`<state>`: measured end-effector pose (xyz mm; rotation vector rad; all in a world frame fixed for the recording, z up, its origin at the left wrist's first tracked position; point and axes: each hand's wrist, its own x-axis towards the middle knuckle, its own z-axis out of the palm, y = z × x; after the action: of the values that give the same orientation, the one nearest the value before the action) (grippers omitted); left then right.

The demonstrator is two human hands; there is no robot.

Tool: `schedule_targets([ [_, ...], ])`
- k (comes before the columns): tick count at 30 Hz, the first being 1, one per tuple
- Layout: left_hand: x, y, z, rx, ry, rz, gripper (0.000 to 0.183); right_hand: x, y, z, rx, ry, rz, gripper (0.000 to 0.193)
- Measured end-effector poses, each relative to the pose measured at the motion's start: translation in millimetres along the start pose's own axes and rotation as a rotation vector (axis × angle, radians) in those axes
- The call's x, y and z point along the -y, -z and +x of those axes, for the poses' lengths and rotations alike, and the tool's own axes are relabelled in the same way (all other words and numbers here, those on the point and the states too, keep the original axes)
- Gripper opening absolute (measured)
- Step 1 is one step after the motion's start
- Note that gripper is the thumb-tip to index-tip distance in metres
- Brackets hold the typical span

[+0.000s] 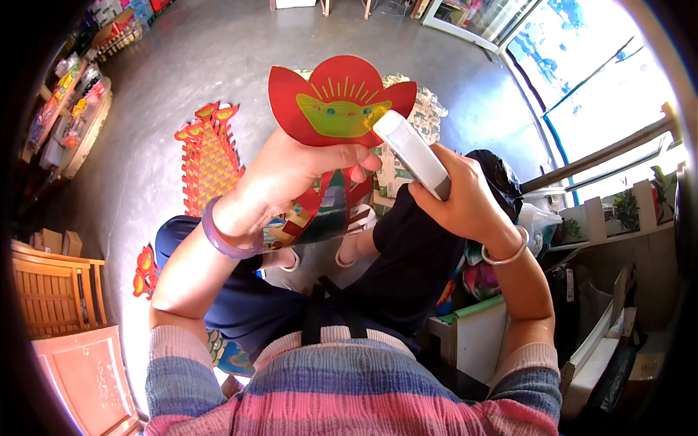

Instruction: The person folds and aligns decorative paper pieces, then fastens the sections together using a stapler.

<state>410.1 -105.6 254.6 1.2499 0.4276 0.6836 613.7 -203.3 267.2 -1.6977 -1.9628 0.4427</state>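
Observation:
My left hand [309, 161] pinches the lower edge of a red card decoration [345, 76]. It has rounded lobes and a yellow ingot shape with small coloured dots. Red strips [311, 207] hang beneath that hand, partly hidden by it. In my right hand [462, 190] is a white block-shaped tool [407, 149] with a grey side, tilted so its upper end meets or overlaps the right end of the yellow shape. I cannot tell what kind of tool it is, or whether it touches the card.
On the floor at left lies a pile of red and gold decorations [212, 156], with a smaller one [145, 272] nearer. Patterned sheeting [429, 109] lies ahead. Loaded shelves [69, 120] stand far left, a wooden cabinet [80, 363] near left, and plastic bags [536, 221] at right.

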Motion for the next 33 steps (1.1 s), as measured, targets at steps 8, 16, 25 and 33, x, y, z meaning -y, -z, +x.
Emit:
schedule_targets([
  [8,1,7,5,0.004,-0.073,-0.013,0.02,-14,-1,9,-0.085,0.145,-0.053,0.039],
  [16,-55,20,8,-0.003,-0.216,0.015,0.028,7,49,21,-0.109,0.272,-0.202,0.047],
  [25,-90,11,3,-0.03,-0.322,0.08,0.021,50,81,32,-0.039,0.408,-0.482,0.047],
  [33,-90,10,-1,-0.008,-0.301,0.077,0.018,64,89,28,-0.001,0.481,-0.553,0.051],
])
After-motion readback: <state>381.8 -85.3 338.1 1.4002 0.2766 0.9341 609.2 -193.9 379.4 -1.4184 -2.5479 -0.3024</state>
